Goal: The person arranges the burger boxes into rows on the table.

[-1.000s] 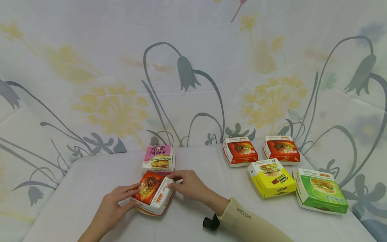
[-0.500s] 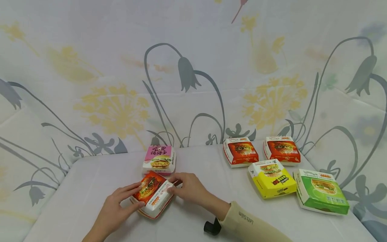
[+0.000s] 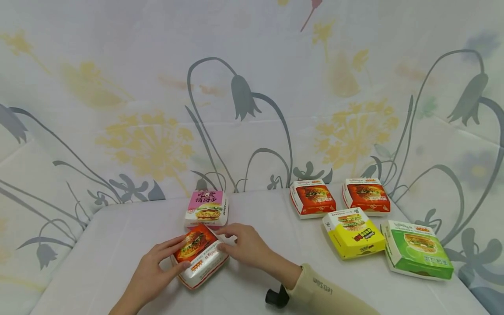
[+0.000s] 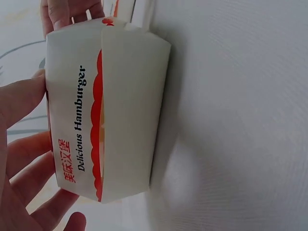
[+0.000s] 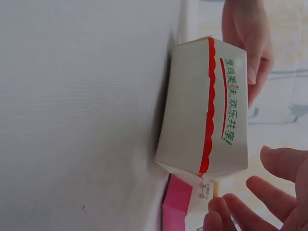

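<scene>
A red-and-white burger box (image 3: 201, 258) sits between the two hands at the front left of the table, lid closed and turned at an angle. My left hand (image 3: 157, 267) holds its left side, thumb over the near lid edge and fingers along the top. The thumb (image 4: 29, 98) touches the lid edge in the left wrist view. At the box's right rear corner is my right hand (image 3: 250, 247), thumb and forefinger curled around it. In the right wrist view, that hand's fingers (image 5: 240, 211) spread past the box corner. Right behind it stands a pink-and-white burger box (image 3: 206, 208).
Toward the right lie two red burger boxes (image 3: 313, 198) at the back, a yellow one (image 3: 354, 232) before them and a green one (image 3: 418, 249) by the right edge. A flowered curtain (image 3: 252, 109) rises behind the white table (image 3: 98, 258). A black device (image 3: 277, 297) sits by the right wrist.
The held burger box has turned clockwise, its white printed strip now facing more toward the front. Both hands have stayed on it, the left thumb shifting up onto the lid. The other boxes stay put.
</scene>
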`<state>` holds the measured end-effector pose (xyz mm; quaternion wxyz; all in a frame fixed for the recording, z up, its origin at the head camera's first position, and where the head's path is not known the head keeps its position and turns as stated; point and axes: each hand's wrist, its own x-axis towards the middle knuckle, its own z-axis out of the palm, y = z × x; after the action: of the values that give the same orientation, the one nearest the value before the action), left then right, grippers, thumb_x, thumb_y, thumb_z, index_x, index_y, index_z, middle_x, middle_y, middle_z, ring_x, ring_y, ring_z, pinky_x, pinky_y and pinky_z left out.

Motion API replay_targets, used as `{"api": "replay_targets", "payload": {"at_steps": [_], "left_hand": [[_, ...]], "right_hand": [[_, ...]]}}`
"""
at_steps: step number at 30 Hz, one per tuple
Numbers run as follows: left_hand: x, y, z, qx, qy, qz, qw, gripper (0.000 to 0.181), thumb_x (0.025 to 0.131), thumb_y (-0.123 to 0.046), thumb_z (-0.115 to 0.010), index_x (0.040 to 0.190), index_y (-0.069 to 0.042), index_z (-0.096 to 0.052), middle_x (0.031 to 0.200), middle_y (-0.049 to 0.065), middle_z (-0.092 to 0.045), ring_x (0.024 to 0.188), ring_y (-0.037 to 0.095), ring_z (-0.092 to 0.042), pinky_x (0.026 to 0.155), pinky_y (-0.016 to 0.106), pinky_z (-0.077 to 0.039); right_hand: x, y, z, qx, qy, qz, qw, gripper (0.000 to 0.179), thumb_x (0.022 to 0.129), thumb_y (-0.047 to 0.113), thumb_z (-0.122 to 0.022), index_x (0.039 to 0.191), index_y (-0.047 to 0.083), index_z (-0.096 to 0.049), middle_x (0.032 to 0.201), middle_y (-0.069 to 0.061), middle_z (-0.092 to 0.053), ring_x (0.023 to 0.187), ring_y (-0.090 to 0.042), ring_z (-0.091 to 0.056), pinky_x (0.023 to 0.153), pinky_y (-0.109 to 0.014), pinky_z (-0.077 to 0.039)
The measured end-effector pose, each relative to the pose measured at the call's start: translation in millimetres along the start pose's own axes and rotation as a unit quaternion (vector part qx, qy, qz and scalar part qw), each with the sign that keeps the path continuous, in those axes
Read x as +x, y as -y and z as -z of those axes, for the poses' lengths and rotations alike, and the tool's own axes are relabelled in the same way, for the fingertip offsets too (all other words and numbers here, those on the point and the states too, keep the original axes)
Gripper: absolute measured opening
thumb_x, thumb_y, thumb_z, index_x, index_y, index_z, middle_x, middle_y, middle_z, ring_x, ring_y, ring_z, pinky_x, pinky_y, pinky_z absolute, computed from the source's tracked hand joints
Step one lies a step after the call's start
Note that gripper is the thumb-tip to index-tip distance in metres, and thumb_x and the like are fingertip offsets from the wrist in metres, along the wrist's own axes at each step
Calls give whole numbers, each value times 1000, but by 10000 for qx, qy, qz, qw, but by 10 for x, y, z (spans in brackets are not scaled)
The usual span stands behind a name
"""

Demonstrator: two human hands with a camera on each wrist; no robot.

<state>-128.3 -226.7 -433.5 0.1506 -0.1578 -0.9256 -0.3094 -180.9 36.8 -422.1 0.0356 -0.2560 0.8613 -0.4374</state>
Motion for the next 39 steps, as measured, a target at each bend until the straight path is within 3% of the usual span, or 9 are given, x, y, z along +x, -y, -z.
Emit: {"api": "replay_targets", "payload": {"at_steps": [10, 19, 29, 39], "left_hand": [[67, 44, 26, -527, 457, -200, 9974, 48, 87, -31, -79, 130, -12, -68, 139, -5, -59, 127, 30, -53, 96, 58, -46], [114, 33, 30, -1002, 851, -223, 9911, 45, 91, -25, -74, 134, -15, -65, 143, 2, -55, 131, 37, -48, 97, 67, -41], [153, 39, 22, -612, 504, -159, 9967, 41, 86, -18, -79, 126, -17, -71, 137, -1, -60, 122, 26, -49, 94, 63, -44], [150, 9, 60, -604, 503, -7, 9969, 36, 89, -13, -74, 125, -14, -71, 136, -2, -61, 121, 26, -54, 95, 60, -46]], "right_hand": [[70, 3, -38, 138, 32, 22, 9999, 40, 93, 28, -72, 131, 17, -67, 136, 1, -61, 124, -18, -56, 91, -33, -53], [78, -66, -93, 426, 160, -189, 9988, 45, 95, 31, -69, 137, 16, -62, 147, 0, -52, 134, -22, -48, 98, -38, -50], [40, -70, -133, 507, 176, -361, 9979, 46, 95, 29, -69, 137, 14, -62, 149, 3, -48, 135, -22, -48, 97, -39, -51], [-12, -15, -138, 209, 219, -441, 9986, 54, 93, 32, -72, 142, 15, -57, 152, 4, -44, 137, -22, -45, 96, -36, -51]]}}
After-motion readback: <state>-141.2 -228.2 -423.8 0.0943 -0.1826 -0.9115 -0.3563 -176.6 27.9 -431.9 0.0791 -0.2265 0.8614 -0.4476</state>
